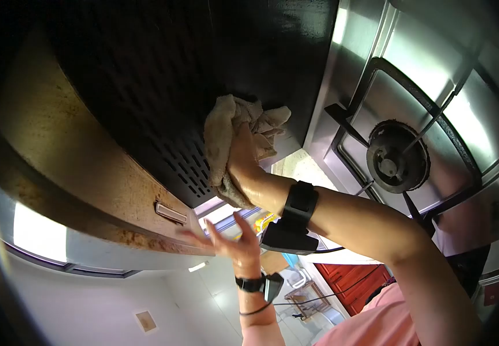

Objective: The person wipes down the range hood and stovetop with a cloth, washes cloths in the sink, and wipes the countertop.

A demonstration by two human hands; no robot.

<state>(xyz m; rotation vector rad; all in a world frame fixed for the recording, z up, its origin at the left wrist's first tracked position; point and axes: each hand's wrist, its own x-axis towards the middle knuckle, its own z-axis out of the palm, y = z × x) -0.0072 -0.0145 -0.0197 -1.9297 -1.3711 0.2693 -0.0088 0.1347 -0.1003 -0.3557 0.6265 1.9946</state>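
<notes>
Fingers apart, the left hand [235, 247] is free; how the right hand [244, 154] grips the cloth [219, 131] I cannot tell. It meets the slotted panel [261, 52], left of the burner [389, 166], best pressed flat.

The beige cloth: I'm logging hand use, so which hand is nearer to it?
Right. The right hand touches the beige cloth, fingers mostly hidden in its folds; the open left hand shows lower in view, not holding it.

two hands [244, 157], one splayed, one on a crumpled cloth [218, 134] seemingly against a dark slotted panel [145, 109]
</notes>
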